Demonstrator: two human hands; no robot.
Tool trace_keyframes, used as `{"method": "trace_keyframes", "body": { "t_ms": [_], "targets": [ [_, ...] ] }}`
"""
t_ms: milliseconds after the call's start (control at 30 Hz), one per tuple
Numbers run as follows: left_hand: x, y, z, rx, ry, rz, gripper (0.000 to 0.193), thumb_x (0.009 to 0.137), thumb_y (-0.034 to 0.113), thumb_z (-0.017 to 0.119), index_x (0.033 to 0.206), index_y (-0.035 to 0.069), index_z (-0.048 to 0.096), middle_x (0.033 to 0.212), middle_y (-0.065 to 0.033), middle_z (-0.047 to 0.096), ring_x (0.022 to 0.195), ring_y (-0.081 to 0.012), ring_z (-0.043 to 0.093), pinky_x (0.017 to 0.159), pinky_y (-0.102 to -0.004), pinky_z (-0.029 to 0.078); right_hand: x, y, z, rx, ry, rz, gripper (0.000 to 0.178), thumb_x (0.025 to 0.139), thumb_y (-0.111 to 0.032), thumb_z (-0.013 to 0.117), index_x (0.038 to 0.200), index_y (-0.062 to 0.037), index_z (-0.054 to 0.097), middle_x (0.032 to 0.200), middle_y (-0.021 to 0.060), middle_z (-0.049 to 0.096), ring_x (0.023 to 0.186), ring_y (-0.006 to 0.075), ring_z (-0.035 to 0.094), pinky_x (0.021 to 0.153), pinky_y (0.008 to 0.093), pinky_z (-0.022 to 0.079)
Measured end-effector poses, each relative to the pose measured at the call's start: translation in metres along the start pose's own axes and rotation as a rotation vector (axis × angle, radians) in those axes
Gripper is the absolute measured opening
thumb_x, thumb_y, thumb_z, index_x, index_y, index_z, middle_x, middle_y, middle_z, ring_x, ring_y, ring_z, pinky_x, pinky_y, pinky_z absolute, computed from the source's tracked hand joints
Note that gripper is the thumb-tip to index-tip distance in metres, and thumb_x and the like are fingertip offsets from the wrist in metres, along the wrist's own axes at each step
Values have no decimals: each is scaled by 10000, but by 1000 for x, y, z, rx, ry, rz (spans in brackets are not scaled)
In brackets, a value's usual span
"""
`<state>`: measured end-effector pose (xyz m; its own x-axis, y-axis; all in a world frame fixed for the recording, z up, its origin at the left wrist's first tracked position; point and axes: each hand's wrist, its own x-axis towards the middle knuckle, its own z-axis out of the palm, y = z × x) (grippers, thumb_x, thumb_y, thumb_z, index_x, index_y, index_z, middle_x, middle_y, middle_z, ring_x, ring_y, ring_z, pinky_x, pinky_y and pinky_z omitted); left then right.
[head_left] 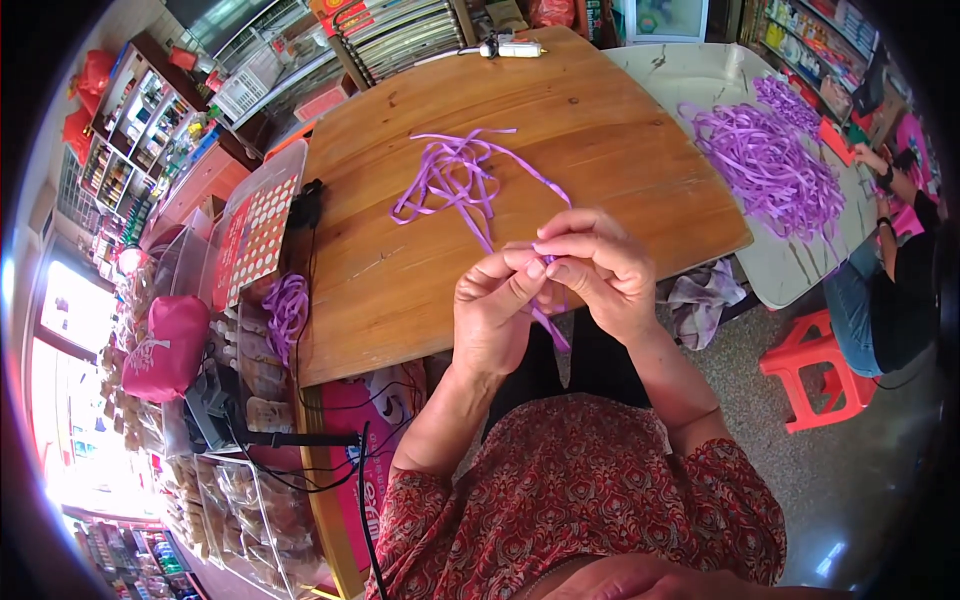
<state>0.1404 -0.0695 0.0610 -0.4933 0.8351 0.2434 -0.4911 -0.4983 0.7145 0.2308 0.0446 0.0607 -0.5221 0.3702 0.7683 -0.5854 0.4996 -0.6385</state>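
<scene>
both hands [540, 275] pinch purple ribbon [462, 180], strands trailing onto table [620, 140].

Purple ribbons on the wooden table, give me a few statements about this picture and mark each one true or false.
1. Both hands pinch a purple ribbon strip between them. True: the left hand and right hand meet over it.
2. The loose ribbons lie on a glass table. False: they lie on the wooden table.
3. A larger ribbon heap lies on the pale table to the right. True.
4. The plastic stool is blue. False: it is red.
5. A pink bag sits on the left. True.
</scene>
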Motion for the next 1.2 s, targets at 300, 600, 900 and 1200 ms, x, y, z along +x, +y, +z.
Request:
{"method": "trace_keyframes", "body": {
  "t_ms": [300,600,900,1200],
  "targets": [
    [42,24,-32,503,202,461,90,865,10,583,947,27,617,1010,-65,619,786,-110,578,764,-252,456,26,0,-31,571,216,187,211,943,-142,478,1075,14,531,1023,190,608,939,251,610,792,371,497],
    [72,43,-67,94,194,204,97,904,6,510,973,64,547,810,-44,591,578,-64,430,502,-196,336,28,34,-62,502,269,303,217,933,-90,486,1122,0,546,859,84,585,685,103,496,589,244,389],
    [57,18,-57,404,177,164,149,876,-4,545,1002,75,559,781,-55,652,546,-24,397,503,-168,300,23,46,-39,403,163,471,226,894,-59,540,1108,6,572,835,68,609,542,32,398,470,165,298],
    [72,0,-50,523,251,41,78,879,69,587,940,57,634,834,-38,652,576,-21,401,511,-172,319,27,57,-38,339,139,523,213,890,-79,560,1076,17,598,825,57,618,631,50,489,543,172,355]
  ]
}}
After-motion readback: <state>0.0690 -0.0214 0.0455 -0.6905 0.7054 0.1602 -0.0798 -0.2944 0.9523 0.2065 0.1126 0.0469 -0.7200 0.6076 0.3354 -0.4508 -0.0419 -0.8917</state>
